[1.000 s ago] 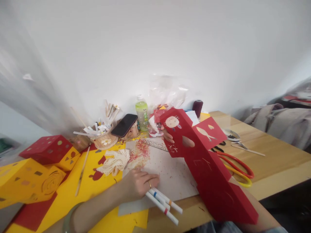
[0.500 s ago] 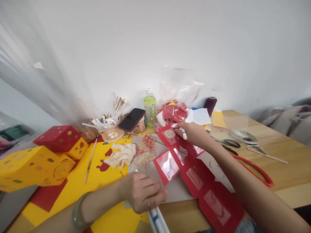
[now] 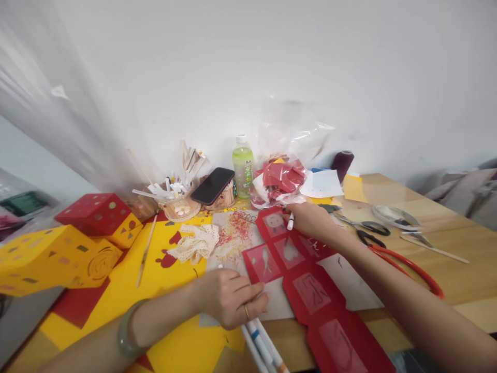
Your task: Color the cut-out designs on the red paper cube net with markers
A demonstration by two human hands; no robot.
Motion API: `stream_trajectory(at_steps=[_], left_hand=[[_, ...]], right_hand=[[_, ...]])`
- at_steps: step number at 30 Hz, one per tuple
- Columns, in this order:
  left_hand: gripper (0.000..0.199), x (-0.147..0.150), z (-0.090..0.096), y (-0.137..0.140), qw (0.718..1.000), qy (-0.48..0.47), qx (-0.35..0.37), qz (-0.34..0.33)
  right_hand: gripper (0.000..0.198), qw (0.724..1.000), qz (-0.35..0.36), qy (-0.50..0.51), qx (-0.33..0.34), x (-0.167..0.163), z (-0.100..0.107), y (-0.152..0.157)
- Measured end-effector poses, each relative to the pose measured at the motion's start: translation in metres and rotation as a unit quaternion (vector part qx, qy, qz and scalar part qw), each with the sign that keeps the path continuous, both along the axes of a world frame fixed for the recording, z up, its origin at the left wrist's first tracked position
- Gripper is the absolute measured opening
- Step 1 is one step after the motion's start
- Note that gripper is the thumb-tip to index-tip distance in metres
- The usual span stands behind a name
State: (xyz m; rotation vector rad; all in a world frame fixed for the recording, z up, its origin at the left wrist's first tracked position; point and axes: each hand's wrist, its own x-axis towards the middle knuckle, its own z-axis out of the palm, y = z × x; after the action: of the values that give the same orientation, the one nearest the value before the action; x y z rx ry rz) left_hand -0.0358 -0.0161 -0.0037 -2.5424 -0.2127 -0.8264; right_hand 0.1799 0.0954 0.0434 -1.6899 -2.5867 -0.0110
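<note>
Several white markers [image 3: 261, 339] are bunched in my left hand [image 3: 237, 300], their ends pointing down past the table's front edge. My right hand [image 3: 310, 220] is closed on another white marker [image 3: 290, 221] at the far end of the red paper cutout [image 3: 285, 272]. This cutout is a cross of square panels with clear windows, some bearing drawn lines: a face-like figure, a heart and a character. Its near end hangs toward me over the table edge. A grey sheet with red and tan specks [image 3: 233, 235] lies partly under it.
Yellow paper [image 3: 174, 331], lace [image 3: 197, 242] and paper boxes [image 3: 95, 217] are at left. A phone [image 3: 213, 185], bottle [image 3: 243, 166] and bag of red scraps [image 3: 282, 178] stand along the wall. Scissors [image 3: 375, 228] and a tape roll [image 3: 396, 216] lie right.
The windows of the red cutout have lost their glare, and the drawn lines show more clearly. Both hands keep their markers, with little movement. The view has shifted slightly.
</note>
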Motion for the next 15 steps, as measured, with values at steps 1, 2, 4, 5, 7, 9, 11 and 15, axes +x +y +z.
stream_trajectory(at_steps=[1,2,4,5,7,9,11,15], left_hand=[[0.012,0.0,0.0,0.0,1.0,0.01,-0.005,0.005],[0.011,0.0,0.0,0.0,1.0,0.015,-0.007,0.009],[0.011,0.0,0.001,0.0,1.0,0.018,-0.005,0.017],[0.011,0.0,0.001,0.001,1.0,0.018,-0.004,0.023],[0.012,0.0,0.0,0.001,0.999,0.018,-0.003,0.034],[0.012,0.0,-0.001,0.001,0.999,0.019,-0.002,0.041],[0.012,-0.001,-0.002,0.001,0.999,0.019,-0.001,0.045],[0.013,-0.001,-0.005,0.001,0.998,0.016,-0.007,0.06]], right_hand=[[0.021,1.0,-0.003,-0.002,0.003,0.001,0.0,0.0],[0.023,1.0,-0.006,-0.003,0.006,0.001,0.001,0.001],[0.027,1.0,-0.012,-0.003,0.014,0.001,0.002,0.001],[0.029,1.0,-0.018,-0.002,0.021,0.001,0.003,0.0],[0.035,0.998,-0.036,0.007,0.044,0.002,0.007,-0.004],[0.041,0.996,-0.051,0.018,0.067,0.005,0.013,-0.01],[0.043,0.996,-0.031,0.058,0.064,0.008,0.017,-0.019],[0.04,0.941,0.073,0.324,-0.065,0.008,0.015,-0.042]])
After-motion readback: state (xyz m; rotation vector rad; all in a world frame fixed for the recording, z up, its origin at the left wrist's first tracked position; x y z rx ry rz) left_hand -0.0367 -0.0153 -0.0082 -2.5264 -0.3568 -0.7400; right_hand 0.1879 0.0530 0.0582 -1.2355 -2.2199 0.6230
